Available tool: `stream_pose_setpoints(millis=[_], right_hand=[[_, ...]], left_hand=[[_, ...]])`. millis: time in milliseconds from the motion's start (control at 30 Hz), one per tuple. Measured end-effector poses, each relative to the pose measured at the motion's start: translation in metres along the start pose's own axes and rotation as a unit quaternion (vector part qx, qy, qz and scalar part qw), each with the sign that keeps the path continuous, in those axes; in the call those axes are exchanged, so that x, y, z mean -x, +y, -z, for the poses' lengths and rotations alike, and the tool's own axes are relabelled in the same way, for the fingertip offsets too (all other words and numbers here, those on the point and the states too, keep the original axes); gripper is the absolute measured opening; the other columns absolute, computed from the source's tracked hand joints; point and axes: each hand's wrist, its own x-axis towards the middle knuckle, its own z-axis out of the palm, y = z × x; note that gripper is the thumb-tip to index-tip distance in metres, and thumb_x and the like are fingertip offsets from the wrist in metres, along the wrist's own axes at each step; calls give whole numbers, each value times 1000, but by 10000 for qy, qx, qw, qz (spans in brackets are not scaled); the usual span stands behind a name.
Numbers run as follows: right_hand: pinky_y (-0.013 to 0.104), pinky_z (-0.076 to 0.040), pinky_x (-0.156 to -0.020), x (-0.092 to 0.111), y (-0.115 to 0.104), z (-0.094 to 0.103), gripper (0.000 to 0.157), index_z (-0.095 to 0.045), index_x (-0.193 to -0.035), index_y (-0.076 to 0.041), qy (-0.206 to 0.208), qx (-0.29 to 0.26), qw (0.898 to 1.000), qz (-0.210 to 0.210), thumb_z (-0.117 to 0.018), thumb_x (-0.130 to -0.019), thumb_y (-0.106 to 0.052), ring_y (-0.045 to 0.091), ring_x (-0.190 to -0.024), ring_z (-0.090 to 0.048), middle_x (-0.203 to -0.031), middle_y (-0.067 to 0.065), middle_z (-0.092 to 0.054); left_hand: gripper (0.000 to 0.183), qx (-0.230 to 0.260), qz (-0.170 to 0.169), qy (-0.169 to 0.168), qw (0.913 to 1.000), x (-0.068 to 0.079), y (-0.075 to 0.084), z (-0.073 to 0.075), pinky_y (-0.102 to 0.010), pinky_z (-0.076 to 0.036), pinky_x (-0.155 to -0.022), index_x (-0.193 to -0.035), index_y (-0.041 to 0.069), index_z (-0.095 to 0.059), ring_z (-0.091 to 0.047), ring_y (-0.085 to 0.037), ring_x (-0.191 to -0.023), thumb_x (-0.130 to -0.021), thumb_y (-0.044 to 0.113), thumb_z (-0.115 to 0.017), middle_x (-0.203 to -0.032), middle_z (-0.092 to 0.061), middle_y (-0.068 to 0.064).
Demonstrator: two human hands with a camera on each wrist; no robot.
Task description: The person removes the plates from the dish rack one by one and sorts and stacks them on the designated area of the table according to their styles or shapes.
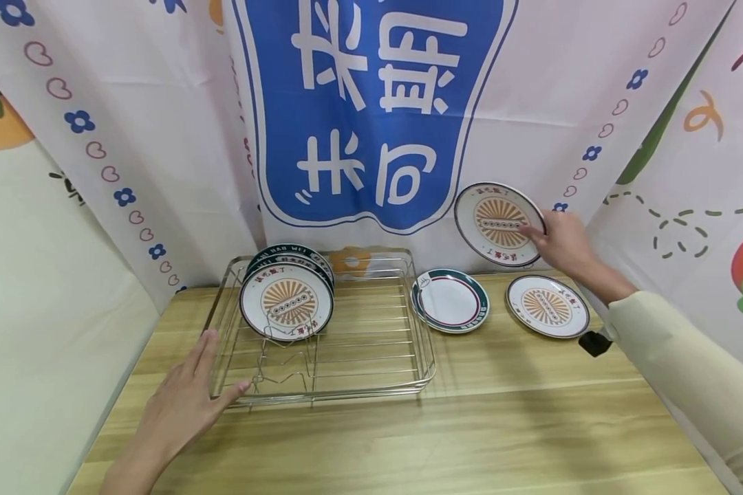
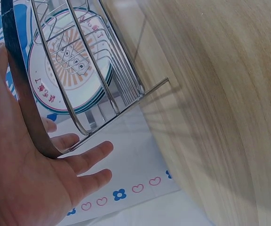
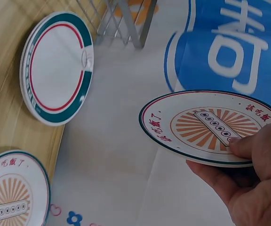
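Raised above the right end of the table, a white plate [image 1: 494, 218] with an orange sunburst is gripped at its rim by my right hand [image 1: 563, 244]. The thumb [image 3: 241, 147] lies on its face, the fingers beneath. My left hand [image 1: 182, 395] touches the front left corner of the wire dish rack [image 1: 365, 394], fingers extended along its side and thumb over the front rail. Several plates stand on edge in the rack's left part; the front one is a sunburst plate [image 1: 287, 302], leaning back on green-rimmed plates [image 1: 285, 249] that it mostly covers.
Right of the rack lies a green-rimmed plate [image 1: 450, 301], stacked on another in the right wrist view. Another sunburst plate [image 1: 547, 307] lies farther right, near a small black object [image 1: 594, 343]. A printed cloth [image 1: 520, 137] hangs behind the wooden table [image 1: 408, 447].
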Motion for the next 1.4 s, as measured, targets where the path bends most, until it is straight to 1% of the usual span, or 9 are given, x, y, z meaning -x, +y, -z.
stream_pose_setpoints(millis=[100, 367, 467, 567, 667, 800, 1033, 1233, 1400], right_hand=[[30, -51, -44, 0, 17, 3, 29, -68, -118, 15, -70, -103, 9996, -258, -66, -105, -11, 34, -64, -71, -100, 37, -73], [30, -49, -44, 10, 68, 5, 31, -66, -111, 21, -235, -197, 9973, -666, -64, -104, -9, 25, -57, -64, -87, 34, -73], [30, -46, -43, 18, 89, 2, 33, -65, -109, 21, -297, -179, 9956, -875, -63, -104, -11, 21, -55, -59, -78, 29, -71], [30, -43, -42, 25, 107, 1, 34, -65, -100, 20, -320, -64, 9939, -1056, -63, -104, -13, 20, -52, -53, -67, 20, -67], [30, -42, -42, 32, 121, -1, 35, -65, -95, 19, -388, 25, 9918, -1217, -63, -103, -14, 20, -50, -52, -63, 15, -65], [32, -47, -43, 40, 135, -1, 34, -63, -93, 19, -564, 62, 9879, -1445, -64, -103, -14, 20, -51, -57, -63, 15, -64], [31, -49, -45, 51, 154, 0, 37, -62, -72, 10, -889, 150, 9830, -1597, -68, -100, -14, 23, -49, -62, -57, 13, -65], [32, -50, -49, 62, 165, -5, 36, -61, -75, 7, -1111, 79, 9753, -1907, -69, -99, -19, 22, -53, -63, -62, 16, -67], [33, -46, -48, 71, 173, -10, 36, -59, -78, 6, -1163, -29, 9694, -2161, -70, -99, -22, 24, -57, -64, -63, 12, -66]], left_hand=[[108, -17, 18, -21, 10000, 0, 0, 0, -84, -30, -109, -171, 12, 3, -33, -68, -140, -101, 68, -57, -176, -7, -24], [108, 4, 23, -80, 10000, -1, 0, -1, -82, -29, -111, -171, 12, 4, -31, -68, -142, -101, 68, -56, -177, -4, -23], [108, -2, 28, -59, 10000, -1, -1, -1, -83, -29, -110, -171, 13, 4, -32, -68, -141, -101, 68, -56, -176, -5, -23], [108, 3, 37, -44, 10000, 0, -1, 0, -83, -30, -109, -171, 13, 4, -32, -68, -141, -101, 68, -56, -176, -6, -23], [108, 30, 28, -22, 10000, 0, -1, 1, -82, -29, -111, -171, 13, 3, -31, -67, -142, -101, 68, -57, -176, -6, -23], [107, 47, 9, -2, 10000, 1, 0, 1, -80, -28, -113, -171, 12, 3, -29, -67, -143, -101, 67, -57, -176, -6, -23], [107, 38, -11, -11, 10000, 1, 3, 0, -79, -27, -115, -171, 10, 3, -28, -65, -145, -101, 67, -56, -176, -4, -23], [107, 13, 6, 20, 10000, 1, 3, -1, -81, -28, -113, -171, 12, 3, -30, -66, -144, -101, 67, -57, -176, -5, -23], [107, 16, 3, 8, 10000, 0, 1, -1, -81, -28, -113, -171, 12, 3, -30, -67, -143, -101, 67, -56, -176, -6, -24]])
